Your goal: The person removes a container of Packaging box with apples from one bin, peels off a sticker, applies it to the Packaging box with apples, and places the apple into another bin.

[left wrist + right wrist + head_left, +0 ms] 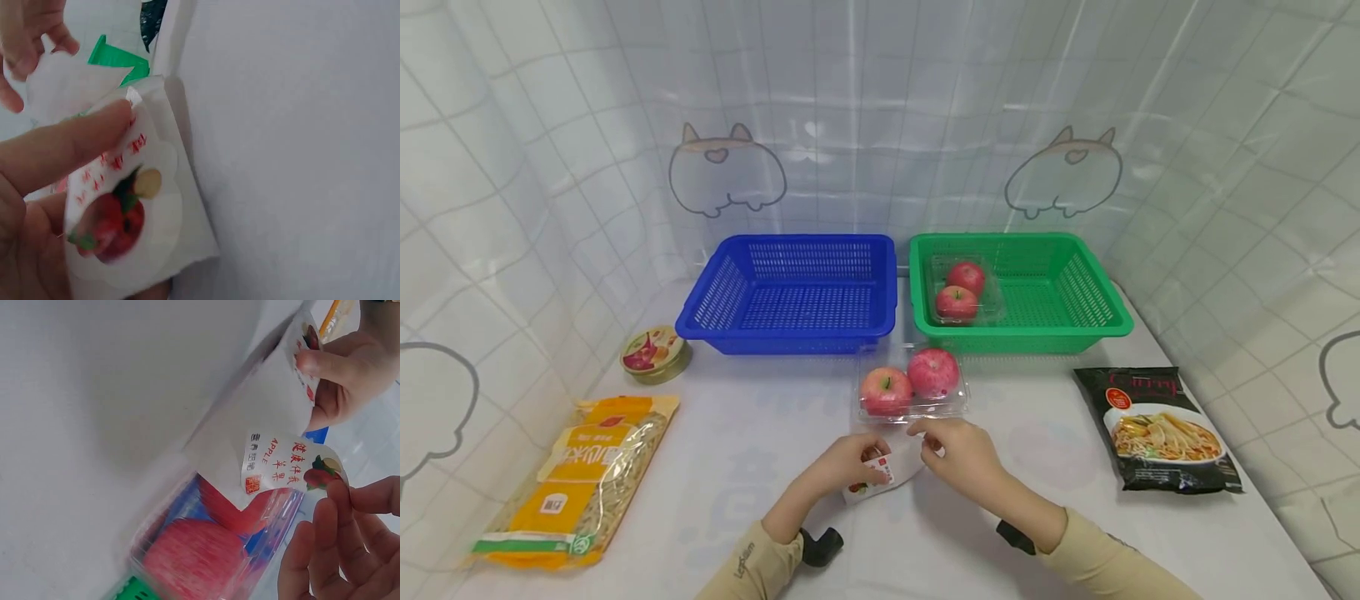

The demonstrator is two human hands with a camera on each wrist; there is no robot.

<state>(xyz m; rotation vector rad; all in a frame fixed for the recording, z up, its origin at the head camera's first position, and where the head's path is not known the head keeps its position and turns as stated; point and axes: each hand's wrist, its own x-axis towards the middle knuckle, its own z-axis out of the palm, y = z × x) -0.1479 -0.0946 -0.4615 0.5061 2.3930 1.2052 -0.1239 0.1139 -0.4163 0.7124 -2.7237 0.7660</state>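
My left hand [848, 465] grips a strip of white backing paper [187, 231] with apple stickers on it, thumb laid across a printed label. Pinched at one edge between the thumb and finger of my right hand [353, 544] is an apple sticker [275, 464]; it curls up, its far end near or on the backing paper. Just beyond both hands stands a clear plastic box [951, 408] holding two apples, a paler one [886, 392] on the left and a redder one [933, 372] on the right.
Behind are a blue basket [786, 344] and a green basket [1022, 337]; the green one holds another clear box with two apples [957, 303]. A round tin [655, 354] and a yellow noodle bag [580, 483] lie left, a black curry noodle packet [1161, 429] right.
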